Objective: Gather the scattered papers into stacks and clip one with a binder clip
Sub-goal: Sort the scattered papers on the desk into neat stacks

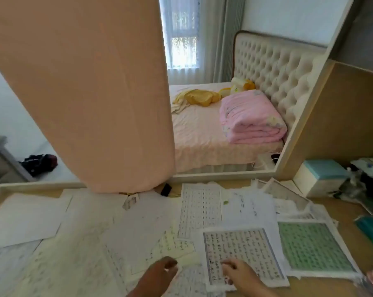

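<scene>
Several loose papers [121, 228] lie scattered over the wooden table. A sheet with a blue-framed block of text [243, 251] lies at the front centre, and a green printed sheet [314, 246] lies to its right. A black binder clip [166, 189] sits at the table's far edge, beside the hanging cloth. My right hand [243, 275] rests with its fingertips on the near edge of the blue-framed sheet. My left hand [157, 273] hovers over the papers just left of it, fingers curled and apart, holding nothing that I can see.
A peach cloth [91, 93] hangs over a mirror [213, 125] behind the table, and the mirror reflects a bed. A white and teal box [322, 176] and a clutter of bags stand at the right. A teal object [372, 230] lies near the right edge.
</scene>
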The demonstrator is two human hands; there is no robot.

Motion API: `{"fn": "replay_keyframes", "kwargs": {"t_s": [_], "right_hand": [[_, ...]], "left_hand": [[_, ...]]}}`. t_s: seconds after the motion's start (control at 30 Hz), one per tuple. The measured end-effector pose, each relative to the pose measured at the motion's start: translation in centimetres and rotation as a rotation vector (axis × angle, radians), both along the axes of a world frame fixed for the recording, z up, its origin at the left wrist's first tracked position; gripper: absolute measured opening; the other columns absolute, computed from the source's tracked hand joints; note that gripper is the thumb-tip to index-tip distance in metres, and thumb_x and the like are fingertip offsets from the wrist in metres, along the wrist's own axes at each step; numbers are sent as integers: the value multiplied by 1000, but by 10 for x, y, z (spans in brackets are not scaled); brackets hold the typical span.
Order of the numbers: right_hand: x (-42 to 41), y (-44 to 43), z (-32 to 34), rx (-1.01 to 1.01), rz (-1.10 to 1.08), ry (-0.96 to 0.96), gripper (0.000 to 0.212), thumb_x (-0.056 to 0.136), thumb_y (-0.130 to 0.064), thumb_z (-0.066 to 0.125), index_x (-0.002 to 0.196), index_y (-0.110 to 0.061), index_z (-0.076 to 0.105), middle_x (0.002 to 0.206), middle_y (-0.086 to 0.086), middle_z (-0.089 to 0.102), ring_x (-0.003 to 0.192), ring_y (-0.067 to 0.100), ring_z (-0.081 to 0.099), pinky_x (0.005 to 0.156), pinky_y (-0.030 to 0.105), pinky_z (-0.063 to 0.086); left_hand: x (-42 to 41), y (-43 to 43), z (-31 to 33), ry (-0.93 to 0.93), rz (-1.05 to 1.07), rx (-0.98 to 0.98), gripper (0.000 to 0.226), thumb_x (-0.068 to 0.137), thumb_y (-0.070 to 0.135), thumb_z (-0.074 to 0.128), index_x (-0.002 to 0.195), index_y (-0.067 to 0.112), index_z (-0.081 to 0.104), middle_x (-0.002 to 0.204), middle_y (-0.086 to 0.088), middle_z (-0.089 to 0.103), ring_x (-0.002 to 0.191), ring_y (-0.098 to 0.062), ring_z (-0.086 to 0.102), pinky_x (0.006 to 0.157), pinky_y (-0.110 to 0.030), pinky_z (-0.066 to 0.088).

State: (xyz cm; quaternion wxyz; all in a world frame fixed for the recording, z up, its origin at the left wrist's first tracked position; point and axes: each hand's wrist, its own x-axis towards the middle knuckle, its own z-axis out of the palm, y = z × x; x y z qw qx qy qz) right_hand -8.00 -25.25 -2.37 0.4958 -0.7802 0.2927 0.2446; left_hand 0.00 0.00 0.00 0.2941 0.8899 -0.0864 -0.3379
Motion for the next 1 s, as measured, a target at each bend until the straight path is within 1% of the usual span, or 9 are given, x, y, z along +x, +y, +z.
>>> {"fn": "replay_keyframes", "kwargs": {"t_s": [0.1, 0.27, 0.4, 0.53, 0.63, 0.8, 0.87, 0.97, 1.0], "right_hand": [[34, -6, -8, -97, 26, -66, 28, 99, -34, 51, 125, -28, 59, 110, -8, 65, 95, 11, 64, 76, 22, 51], [74, -27, -38, -539, 276, -59, 43, 92, -27, 62, 133, -33, 53, 137, -9, 50, 119, 13, 52, 99, 31, 48], [107, -49, -52, -732, 457, 4, 76, 84, -20, 71, 148, -33, 33, 155, -5, 28, 141, 19, 30, 113, 44, 35], [133, -56, -61, -803, 648, 98, 106, 75, -35, 79, 155, -35, 9, 157, -1, 19, 146, 21, 20, 120, 50, 17], [147, -64, -63, -865, 719, 159, 114, 61, -56, 82, 151, -35, 16, 144, 0, 34, 137, 23, 31, 119, 57, 8], [156, -71, -68, -897, 834, 170, 83, 56, -66, 75, 124, -29, 47, 122, 0, 43, 121, 24, 36, 117, 57, 10], [158, -72, -64, -871, 846, 120, 57, 66, -54, 72, 115, -29, 55, 118, -2, 42, 116, 22, 36, 113, 46, 18], [165, -78, -51, -755, 834, 41, 12, 85, -23, 64, 96, -29, 63, 106, -8, 56, 104, 17, 51, 99, 31, 36], [168, -82, -46, -691, 804, 40, 15, 85, -13, 62, 86, -28, 63, 96, -12, 61, 95, 14, 58, 91, 27, 43]], "left_hand": [[29, -14, -16, -156, -95, -20, 30, 98, 38, 52, 126, 31, 56, 123, 13, 59, 109, -5, 56, 96, -20, 42], [77, -34, -51, -257, -305, 75, 46, 96, 38, 52, 140, 29, 44, 142, 7, 48, 128, -14, 44, 104, -31, 39], [121, -56, -73, -377, -419, 121, 58, 94, 37, 55, 147, 23, 35, 152, 1, 36, 136, -20, 34, 107, -38, 36], [164, -68, -100, -430, -546, 184, 76, 93, 46, 56, 155, 23, 17, 163, -6, 11, 150, -26, 10, 118, -45, 25], [176, -69, -121, -408, -632, 207, 83, 91, 52, 57, 155, 25, 13, 165, -6, 0, 151, -28, -1, 122, -48, 12], [170, -67, -136, -451, -577, 160, 83, 88, 49, 62, 155, 26, 19, 165, -5, 0, 152, -27, -2, 122, -46, 5], [170, -70, -135, -462, -553, 135, 82, 84, 46, 68, 152, 24, 28, 164, -7, 10, 151, -28, 7, 120, -46, 11], [172, -75, -127, -447, -523, 117, 73, 81, 41, 72, 144, 25, 39, 159, -4, 24, 147, -24, 18, 117, -43, 22], [173, -76, -125, -444, -505, 106, 68, 83, 39, 70, 143, 26, 42, 157, -3, 27, 145, -23, 20, 116, -41, 24]]}}
